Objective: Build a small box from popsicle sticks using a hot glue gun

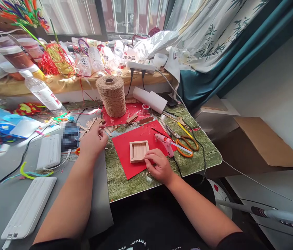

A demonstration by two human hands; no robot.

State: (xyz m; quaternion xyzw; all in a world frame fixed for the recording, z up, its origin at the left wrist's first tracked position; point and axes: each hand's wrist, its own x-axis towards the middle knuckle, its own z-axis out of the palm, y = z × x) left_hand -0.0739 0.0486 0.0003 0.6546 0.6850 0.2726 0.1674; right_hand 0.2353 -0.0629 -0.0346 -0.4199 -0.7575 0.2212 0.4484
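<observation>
A small square tray built of craft sticks, with raised edges, lies on a red sheet. At its near right corner, my right hand has thumb and forefinger closed on the edge. My left hand hovers by a loose pile of craft sticks, fingers loosely bent and apart, with nothing visible in them. A pink glue gun with a glue stick in its back lies right of the tray. Beside it are scissors with orange handles.
Behind the sheet stands a big twine spool. A white paper roll and a yellow pen lie right of it. White power banks, a phone and a tilted water bottle are left. Cables cross the table; a cardboard box stands right.
</observation>
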